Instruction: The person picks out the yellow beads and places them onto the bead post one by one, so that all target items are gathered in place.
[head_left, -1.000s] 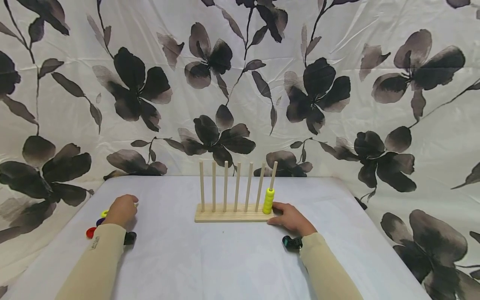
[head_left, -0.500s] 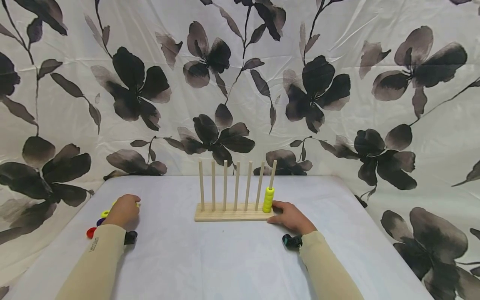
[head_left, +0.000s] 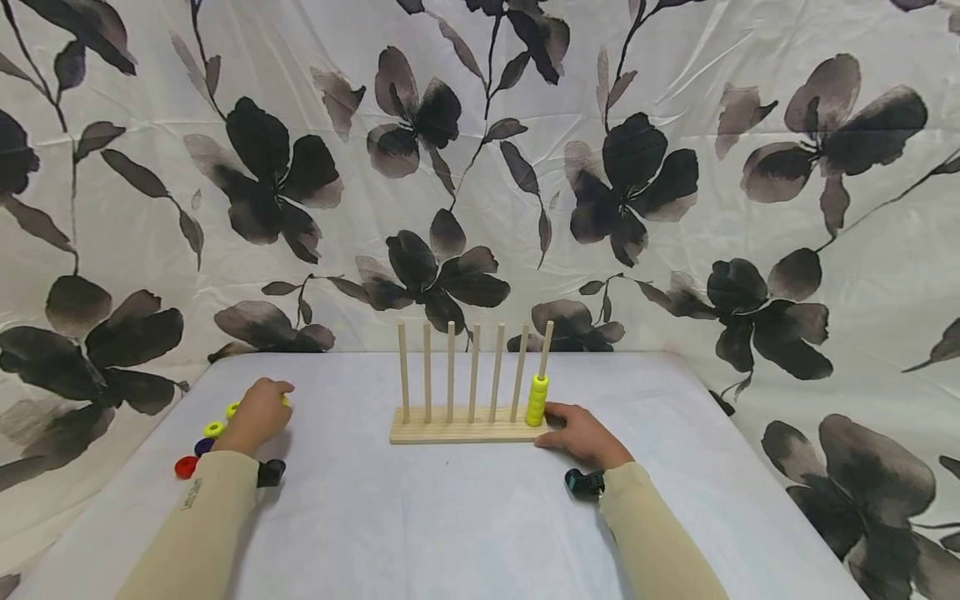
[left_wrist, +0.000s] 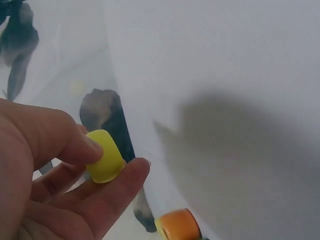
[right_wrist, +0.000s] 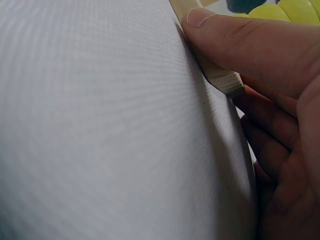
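Note:
Over the left side of the table, my left hand pinches a yellow bead between thumb and fingers, lifted off the cloth. In the head view only a sliver of that bead shows beyond the hand. A wooden peg rack with several upright pegs stands at the middle. Stacked yellow beads sit on its rightmost peg, which leans right. My right hand grips the rack's right end, thumb on the front edge; some fingers are hidden behind.
Left of my left hand lie a red bead, a dark blue bead and yellow beads. An orange bead shows low in the left wrist view. A floral curtain hangs behind the white table.
My left hand has risen slightly and moved right with the yellow bead, uncovering more of the beads beside it. My right hand and the rack have stayed in place.

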